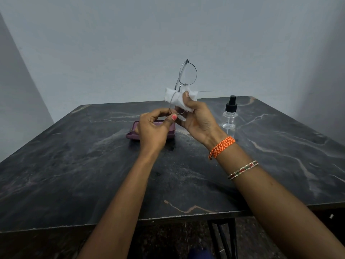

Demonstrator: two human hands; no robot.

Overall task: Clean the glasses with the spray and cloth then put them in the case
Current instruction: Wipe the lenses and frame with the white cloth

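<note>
Both hands up together — left hand (152, 128) pinches the glasses (183, 82) frame, right hand (197, 116) squeezes the white cloth (176, 99) around one lens.

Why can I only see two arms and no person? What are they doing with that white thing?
The camera sits on the person's head and looks down, so you see only their arms. The left hand pinches the thin metal glasses near the lower lens. The right hand holds a white cloth wrapped on that lens to wipe it. On the dark marbled table lies a purple case, partly hidden behind the hands, and a clear spray bottle with a black top stands to the right.
</note>
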